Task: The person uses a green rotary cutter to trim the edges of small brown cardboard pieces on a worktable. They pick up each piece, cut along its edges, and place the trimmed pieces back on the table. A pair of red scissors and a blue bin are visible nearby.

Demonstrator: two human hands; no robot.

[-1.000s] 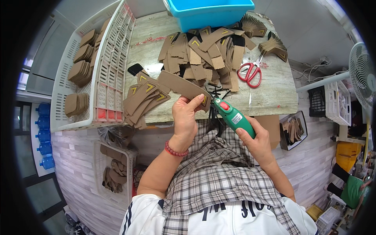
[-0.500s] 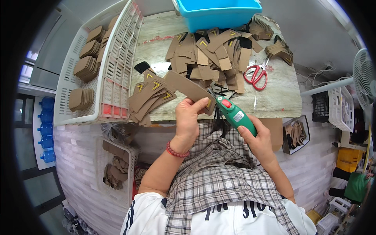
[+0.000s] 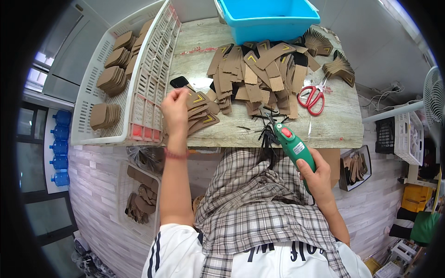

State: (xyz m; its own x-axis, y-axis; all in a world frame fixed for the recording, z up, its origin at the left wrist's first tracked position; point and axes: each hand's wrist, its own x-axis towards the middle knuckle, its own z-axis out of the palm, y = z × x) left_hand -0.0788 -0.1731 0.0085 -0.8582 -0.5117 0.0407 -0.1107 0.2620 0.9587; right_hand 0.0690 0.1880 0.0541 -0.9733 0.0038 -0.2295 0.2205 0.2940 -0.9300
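My right hand [image 3: 317,178] grips green electric scissors [image 3: 297,152] with a red button, their blades pointing up and left over the table's near edge. Thin black trimmings [image 3: 269,135] lie by the blades and hang over that edge. My left hand [image 3: 175,113] is at the left pile of brown fabric straps [image 3: 198,116] with yellow chevrons. Its fingers are curled together, and whatever is between them is hidden. A larger heap of brown straps [image 3: 262,69] spreads across the table's middle. Red-handled scissors [image 3: 309,100] rest right of that heap.
A white plastic crate [image 3: 150,88] with stacked brown pieces stands at the left. Behind the heap is a blue bin [image 3: 273,28]. Fanned stacks of straps [image 3: 340,69] lie at the far right of the wooden table [image 3: 232,134]. Another white crate [image 3: 121,194] sits below left.
My left hand has moved left from the blades to the left pile. The strap it held is no longer at the blades. My right hand still grips the electric scissors.
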